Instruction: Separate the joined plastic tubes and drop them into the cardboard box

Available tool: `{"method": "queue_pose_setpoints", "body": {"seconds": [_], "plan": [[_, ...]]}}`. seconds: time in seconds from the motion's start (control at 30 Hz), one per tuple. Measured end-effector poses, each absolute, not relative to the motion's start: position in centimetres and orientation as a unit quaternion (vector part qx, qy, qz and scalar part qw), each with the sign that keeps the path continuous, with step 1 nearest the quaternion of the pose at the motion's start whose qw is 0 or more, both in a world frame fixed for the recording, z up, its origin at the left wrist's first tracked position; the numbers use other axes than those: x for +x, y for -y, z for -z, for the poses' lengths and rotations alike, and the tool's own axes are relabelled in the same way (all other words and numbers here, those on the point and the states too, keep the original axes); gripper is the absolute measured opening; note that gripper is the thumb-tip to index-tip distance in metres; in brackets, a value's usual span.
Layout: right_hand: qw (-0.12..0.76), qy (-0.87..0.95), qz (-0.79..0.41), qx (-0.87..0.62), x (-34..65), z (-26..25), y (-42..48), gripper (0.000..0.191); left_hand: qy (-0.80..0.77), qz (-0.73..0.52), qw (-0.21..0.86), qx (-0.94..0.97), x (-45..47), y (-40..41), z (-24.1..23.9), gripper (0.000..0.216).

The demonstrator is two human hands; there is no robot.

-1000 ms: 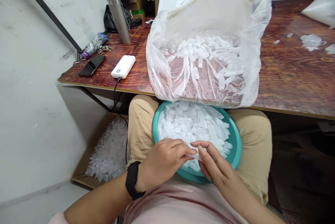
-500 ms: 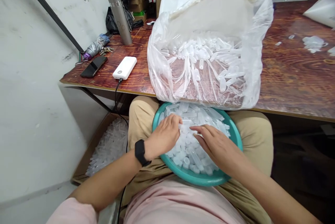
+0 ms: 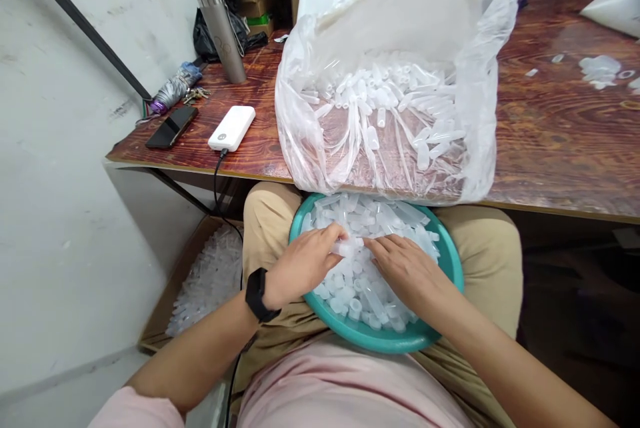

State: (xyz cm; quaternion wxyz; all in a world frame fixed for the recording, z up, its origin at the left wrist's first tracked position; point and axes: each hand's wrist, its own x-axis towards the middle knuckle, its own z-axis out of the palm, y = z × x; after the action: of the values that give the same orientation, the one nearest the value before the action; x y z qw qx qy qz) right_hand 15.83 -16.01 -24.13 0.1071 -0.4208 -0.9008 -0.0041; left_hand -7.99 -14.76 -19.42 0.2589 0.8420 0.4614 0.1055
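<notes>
A teal basin (image 3: 375, 341) on my lap is heaped with small translucent white plastic tubes and caps (image 3: 373, 298). Above the heap, my left hand (image 3: 310, 258), with a black band on its wrist, is closed with thumb and forefinger around a translucent plastic tube (image 3: 345, 249). My right hand (image 3: 407, 271) comes in from the other side, its fingers bent together at the tube's right end. Whatever lies between those fingertips is too small and hidden to make out.
An open plastic bag (image 3: 320, 161) with more plastic pieces lies at the table's (image 3: 565, 168) front edge. A steel flask (image 3: 220, 28), white power bank (image 3: 233, 128) and phone (image 3: 173, 127) stand left. Beside my leg is a cardboard box (image 3: 160, 321) of tubes.
My left hand has turned, and a tube now shows in its fingers. My right fingers, apart before, have come together and closer to the left hand. The view has shifted slightly.
</notes>
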Motion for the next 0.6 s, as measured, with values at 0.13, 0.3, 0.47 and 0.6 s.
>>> {"method": "queue_pose_setpoints", "body": {"seconds": [0.13,0.3,0.47,0.6], "plan": [[0.120,0.896,-0.018,-0.428,15.4,24.1,15.8,0.043,-0.476,-0.196,0.391,0.763,-9.0,16.9,18.6,0.024],[0.166,0.884,-0.088,-0.428,15.5,22.5,16.2,0.037,-0.486,-0.233,0.454,0.709,-9.6,18.2,18.1,0.025],[0.130,0.886,-0.147,-0.420,17.2,21.4,17.7,0.027,-0.481,-0.234,0.468,0.704,-9.8,18.6,18.3,0.029],[0.088,0.902,-0.134,-0.400,16.9,22.2,19.2,0.036,-0.463,-0.224,0.479,0.711,-9.5,18.7,18.2,0.028]]}}
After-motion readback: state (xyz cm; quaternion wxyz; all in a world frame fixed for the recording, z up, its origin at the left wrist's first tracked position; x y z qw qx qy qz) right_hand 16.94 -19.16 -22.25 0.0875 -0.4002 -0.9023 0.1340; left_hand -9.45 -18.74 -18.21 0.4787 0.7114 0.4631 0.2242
